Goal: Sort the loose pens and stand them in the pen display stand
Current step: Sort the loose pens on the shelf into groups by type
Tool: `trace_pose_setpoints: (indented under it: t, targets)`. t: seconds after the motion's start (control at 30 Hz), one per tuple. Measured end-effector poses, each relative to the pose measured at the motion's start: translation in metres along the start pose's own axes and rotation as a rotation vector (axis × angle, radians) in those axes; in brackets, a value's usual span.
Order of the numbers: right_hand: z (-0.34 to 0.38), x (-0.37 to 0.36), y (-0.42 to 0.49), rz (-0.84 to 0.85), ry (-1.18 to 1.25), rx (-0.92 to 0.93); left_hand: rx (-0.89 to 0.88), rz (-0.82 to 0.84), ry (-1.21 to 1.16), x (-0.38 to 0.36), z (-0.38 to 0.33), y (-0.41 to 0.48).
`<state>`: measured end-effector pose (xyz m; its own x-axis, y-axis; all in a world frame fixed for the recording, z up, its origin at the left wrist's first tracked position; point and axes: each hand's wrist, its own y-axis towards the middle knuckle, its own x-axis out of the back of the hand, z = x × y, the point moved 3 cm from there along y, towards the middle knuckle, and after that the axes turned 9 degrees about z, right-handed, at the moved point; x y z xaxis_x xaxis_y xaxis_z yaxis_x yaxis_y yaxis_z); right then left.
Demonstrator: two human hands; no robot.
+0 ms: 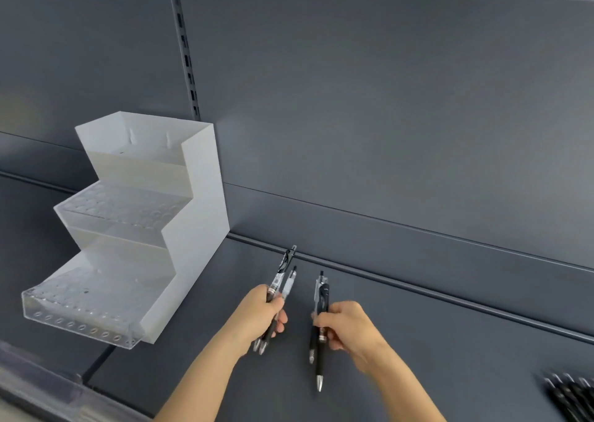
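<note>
**Pens held in pairs above the shelf, beside an unfilled stand**

A left pair (283, 280) of pens is clamped in the curled fingers of the left hand (263, 315), and a right pair (321, 296) is clamped in the right hand (347, 328). All four pens are kept tip-down, probably so that they can be compared and dropped into holes. The three-tiered pen display stand (199, 229) is set at the far left of the shelf (450, 341), and no pens are seen in it. A blurred heap of loose pens (572, 396) is left at the near right; its number cannot be counted.

Left hand (268, 312), right hand (345, 323) (each around pens (282, 277))
</note>
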<state>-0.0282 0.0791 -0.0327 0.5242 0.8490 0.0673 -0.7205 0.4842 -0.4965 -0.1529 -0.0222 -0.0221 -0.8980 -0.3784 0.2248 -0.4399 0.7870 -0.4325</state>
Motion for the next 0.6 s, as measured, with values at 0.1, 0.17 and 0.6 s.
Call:
trace_pose_setpoints:
  t: [0.1, 0.17, 0.6]
  targets:
    - [-0.009, 0.023, -0.035, 0.029, 0.162, 0.024, -0.045, 0.069, -0.114, -0.028, -0.01, -0.009]
    - [-0.013, 0.038, -0.054, 0.019, 0.223, 0.046, -0.077, 0.103, -0.123, -0.05, -0.017, -0.015]
    - [-0.056, 0.158, -0.178, -0.056, 0.533, 0.225, -0.136, 0.47, -0.378, -0.212, -0.075, -0.055]
